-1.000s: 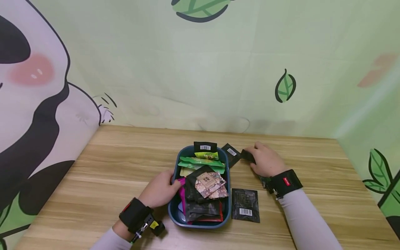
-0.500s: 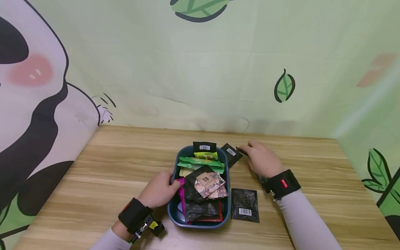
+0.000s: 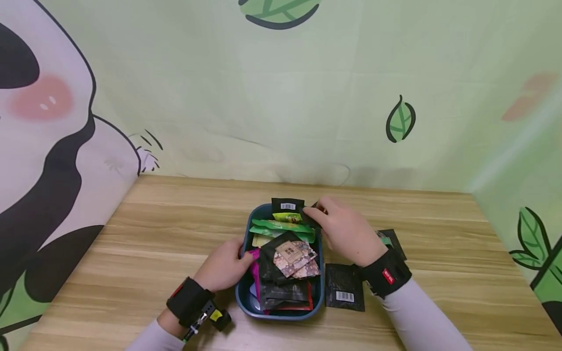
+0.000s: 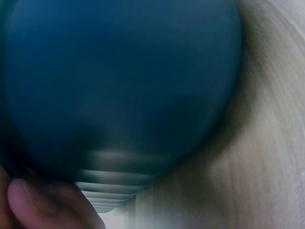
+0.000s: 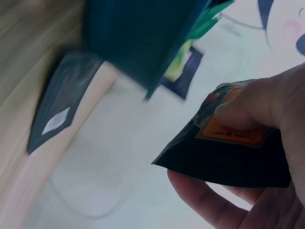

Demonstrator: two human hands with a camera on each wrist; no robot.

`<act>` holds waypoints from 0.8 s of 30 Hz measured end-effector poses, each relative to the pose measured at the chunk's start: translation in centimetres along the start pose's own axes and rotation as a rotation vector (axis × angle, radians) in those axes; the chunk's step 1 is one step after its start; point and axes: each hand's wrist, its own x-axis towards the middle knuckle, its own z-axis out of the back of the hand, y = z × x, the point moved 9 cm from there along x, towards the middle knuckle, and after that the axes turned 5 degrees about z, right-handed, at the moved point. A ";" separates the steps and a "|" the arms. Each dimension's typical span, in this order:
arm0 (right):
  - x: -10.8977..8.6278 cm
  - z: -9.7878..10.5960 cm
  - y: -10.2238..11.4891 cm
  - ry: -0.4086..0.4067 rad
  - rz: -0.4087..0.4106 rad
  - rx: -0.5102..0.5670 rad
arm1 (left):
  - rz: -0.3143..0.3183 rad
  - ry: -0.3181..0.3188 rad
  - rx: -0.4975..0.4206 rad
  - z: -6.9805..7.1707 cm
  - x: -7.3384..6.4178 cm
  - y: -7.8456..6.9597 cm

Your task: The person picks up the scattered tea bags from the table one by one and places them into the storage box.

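My left hand (image 3: 226, 265) grips the left side of a blue plastic bin (image 3: 285, 318), thumb over the rim. In the left wrist view the bin's wall (image 4: 124, 81) fills most of the picture above the fingers. My right hand (image 3: 347, 231) is at the bin's back right corner and pinches a black sachet (image 5: 214, 164) with an orange label between thumb and fingers. Inside the bin, green packets (image 3: 283, 225), black sachets (image 3: 285, 295) and floral-patterned packets (image 3: 296, 261) lie piled, and a black packet with a barcode (image 3: 287, 206) stands at the back.
A black sachet with a barcode (image 3: 344, 290) lies right of the bin. Another dark packet (image 3: 396, 243) lies partly hidden behind my right wrist. One more barcoded sachet (image 5: 66, 100) rests on the wooden table (image 3: 175, 209). A printed cloth wall (image 3: 263, 112) rises behind.
My right hand has lifted the sachet and moved left with it to the bin's back right corner, uncovering a packet on the table. My left hand stays on the bin.
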 end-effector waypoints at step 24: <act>1.0 -1.1 4.9 0.075 0.075 0.176 | 0.009 0.015 -0.027 -0.2 -0.1 0.0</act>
